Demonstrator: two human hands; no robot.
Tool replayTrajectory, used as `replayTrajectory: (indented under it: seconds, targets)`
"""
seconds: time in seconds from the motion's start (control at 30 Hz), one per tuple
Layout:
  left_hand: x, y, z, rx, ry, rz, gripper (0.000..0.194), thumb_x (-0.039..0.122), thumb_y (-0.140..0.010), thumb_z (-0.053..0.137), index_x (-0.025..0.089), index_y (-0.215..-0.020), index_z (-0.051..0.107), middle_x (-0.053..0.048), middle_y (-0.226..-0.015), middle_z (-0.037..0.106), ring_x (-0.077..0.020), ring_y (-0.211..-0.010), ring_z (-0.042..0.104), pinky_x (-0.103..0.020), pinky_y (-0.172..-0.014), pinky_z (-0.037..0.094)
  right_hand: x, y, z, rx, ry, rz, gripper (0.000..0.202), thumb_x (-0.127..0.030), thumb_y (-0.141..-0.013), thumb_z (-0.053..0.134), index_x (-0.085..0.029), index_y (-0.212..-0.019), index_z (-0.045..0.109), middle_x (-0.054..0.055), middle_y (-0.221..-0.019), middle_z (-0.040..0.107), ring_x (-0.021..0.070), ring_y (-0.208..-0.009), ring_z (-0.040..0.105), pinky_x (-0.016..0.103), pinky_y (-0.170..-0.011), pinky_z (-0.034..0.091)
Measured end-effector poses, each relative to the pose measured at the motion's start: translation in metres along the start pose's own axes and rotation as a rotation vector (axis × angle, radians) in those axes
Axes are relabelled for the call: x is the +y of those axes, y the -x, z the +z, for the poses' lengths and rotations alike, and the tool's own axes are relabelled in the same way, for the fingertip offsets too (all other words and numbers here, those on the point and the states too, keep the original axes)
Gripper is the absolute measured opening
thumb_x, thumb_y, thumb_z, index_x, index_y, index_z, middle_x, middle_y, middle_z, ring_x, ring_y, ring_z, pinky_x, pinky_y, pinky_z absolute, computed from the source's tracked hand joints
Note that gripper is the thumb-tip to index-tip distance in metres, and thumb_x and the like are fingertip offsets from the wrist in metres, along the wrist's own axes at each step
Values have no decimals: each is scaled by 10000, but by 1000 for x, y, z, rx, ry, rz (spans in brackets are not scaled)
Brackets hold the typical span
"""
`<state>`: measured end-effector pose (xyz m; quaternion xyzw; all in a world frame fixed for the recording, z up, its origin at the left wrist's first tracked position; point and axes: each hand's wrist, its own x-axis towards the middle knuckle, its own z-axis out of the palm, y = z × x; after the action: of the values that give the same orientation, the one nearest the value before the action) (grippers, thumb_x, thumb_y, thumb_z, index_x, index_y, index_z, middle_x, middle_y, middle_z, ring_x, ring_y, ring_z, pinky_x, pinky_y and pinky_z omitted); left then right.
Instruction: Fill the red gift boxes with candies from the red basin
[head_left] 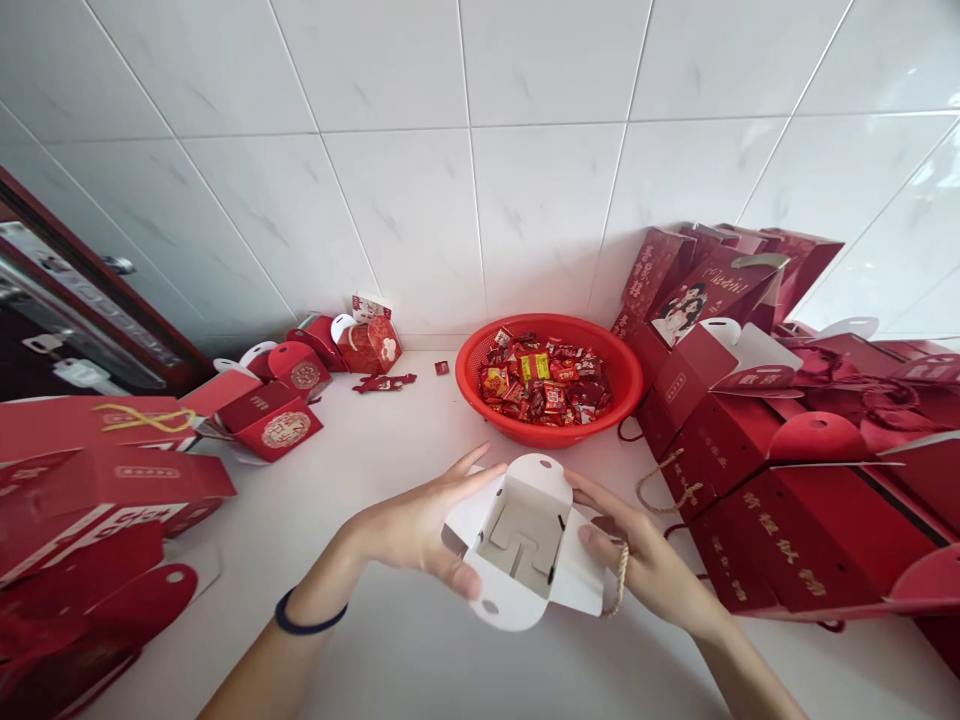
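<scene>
Between my two hands is a small cardboard gift box [517,545], its flaps folded outward so the white inside shows. Nothing lies inside it but its folded base panels. My left hand [431,530] grips the left side, thumb on the near rounded flap. On the right side, my right hand [630,545] holds the box by a side flap, close to a beige rope handle [621,580]. Just beyond the box stands a red plastic basket [469,400] holding many wrapped candies [551,370].
Red gift boxes [795,530] are stacked along the right, with red paper bags [720,285] behind them. More red boxes [277,420] crowd the left. Red scraps [384,382] lie near the tiled wall [397,220]. A door frame with keys [79,373] stands at far left.
</scene>
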<state>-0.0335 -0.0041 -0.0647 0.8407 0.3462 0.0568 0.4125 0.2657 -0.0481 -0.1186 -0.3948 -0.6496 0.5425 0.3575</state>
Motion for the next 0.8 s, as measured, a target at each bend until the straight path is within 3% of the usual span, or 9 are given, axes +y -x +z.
replayTrajectory:
  seconds: [0.07,0.13,0.27,0.43,0.57,0.7,0.8]
  targets:
    - [-11,6,1,-24,7,-82,1302,717,-601,826,264,-1631,172,-105,-1705,126,-459,-1539,-49,-597,-1238,144,0,2,0,-1,11,10,561,-480,-977,530,-303,-1506,468,115,-1490,527,205,-899,700,323,-726,594]
    - [-20,8,3,29,43,-140,1274,682,-637,828,263,-1633,154,-122,-1701,130,-439,-1547,35,-569,-1240,178,0,3,0,2,28,24,564,-495,-974,539,-309,-1502,469,111,-1509,510,207,-930,699,329,-767,594]
    - [-27,-4,5,176,147,-95,1094,541,-726,834,275,-1612,249,-109,-1662,290,-367,-1517,276,-496,-1230,267,5,5,-1,55,48,54,644,-523,-977,522,-271,-1554,385,140,-1471,546,245,-1082,677,375,-891,576]
    - [-22,-23,-2,273,245,-53,911,383,-793,797,310,-1577,340,-78,-1492,560,-308,-1292,586,-444,-1083,478,2,8,-8,117,116,97,726,-550,-968,497,-248,-1597,296,170,-1470,539,238,-1010,701,400,-870,586]
    - [-19,-23,-8,256,231,-53,934,350,-772,817,314,-1576,341,-66,-1398,640,-302,-1272,603,-426,-1053,507,-15,24,-25,3,414,159,785,-394,-891,629,-320,-1598,296,114,-1560,450,264,-1143,671,418,-977,557]
    - [-16,-16,-17,248,144,-36,929,411,-758,831,313,-1561,374,-80,-1514,538,-299,-1318,570,-427,-1090,483,-44,43,-41,-119,742,151,986,-195,-757,730,-393,-1596,253,49,-1651,281,350,-1419,464,457,-1093,485]
    - [-14,-12,-28,299,68,-28,806,455,-781,805,293,-1502,482,-78,-1496,558,-285,-1292,590,-415,-1084,495,-71,40,-42,-87,801,18,895,-219,-799,721,-386,-1580,317,49,-1610,375,330,-1389,507,417,-1066,513]
